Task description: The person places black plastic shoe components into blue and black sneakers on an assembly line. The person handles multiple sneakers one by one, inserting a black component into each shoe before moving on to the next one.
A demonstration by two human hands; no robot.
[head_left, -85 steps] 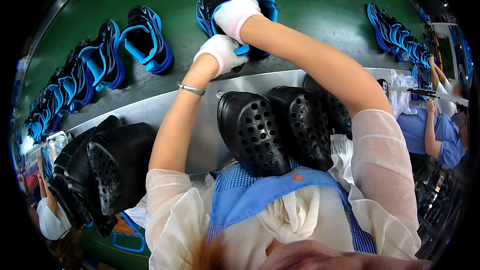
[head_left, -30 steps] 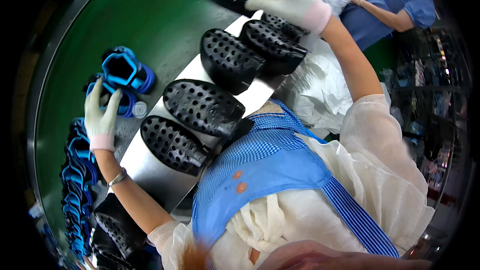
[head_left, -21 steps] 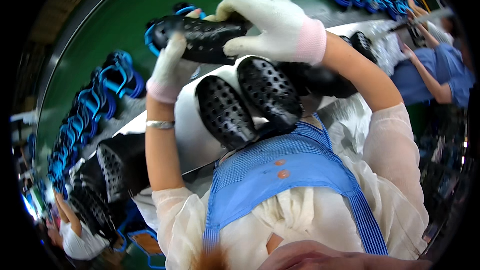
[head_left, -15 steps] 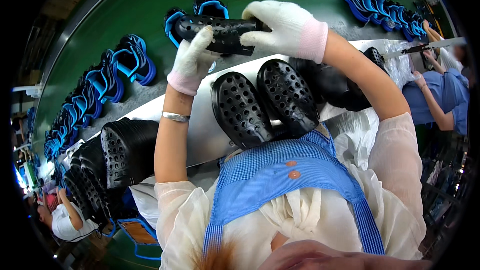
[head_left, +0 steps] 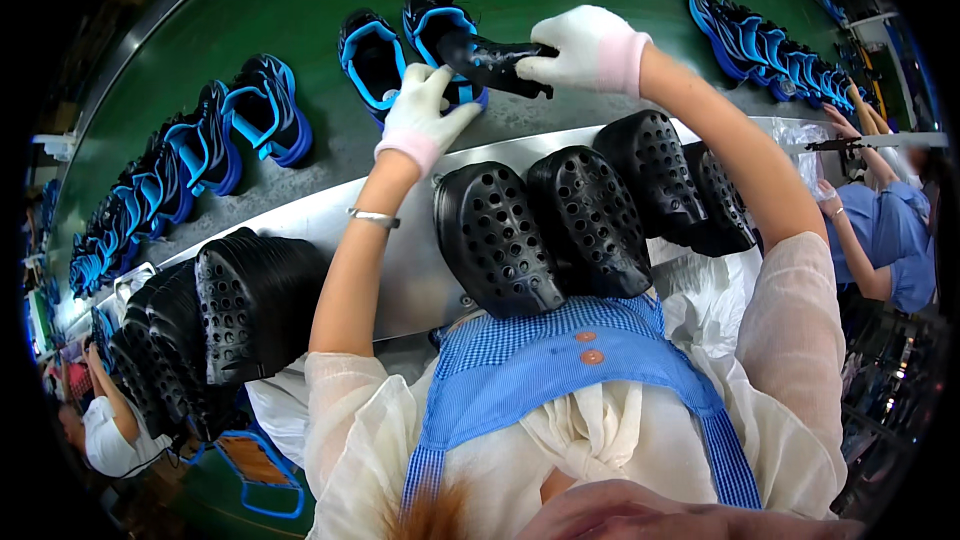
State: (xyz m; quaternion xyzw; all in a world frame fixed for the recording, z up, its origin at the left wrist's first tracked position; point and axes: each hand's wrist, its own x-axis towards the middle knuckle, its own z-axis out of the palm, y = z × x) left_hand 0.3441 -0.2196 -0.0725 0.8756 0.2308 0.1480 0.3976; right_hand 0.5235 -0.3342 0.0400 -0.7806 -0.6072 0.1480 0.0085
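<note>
Right hand (head_left: 583,52) grips one end of a black moulded form (head_left: 500,62), its other end at the mouth of the black-and-blue shoe (head_left: 432,10) just beyond the left hand (head_left: 424,118). Left thumb and fingers stand apart by the heel, grip unclear; steadying that heel while angling the tip low should help.

Black domed plastic forms (head_left: 592,215) stood bodyward from the right fingers (head_left: 548,35). Low blue-black fabric sneakers (head_left: 205,145) lay left of the left fingers (head_left: 436,86).
</note>
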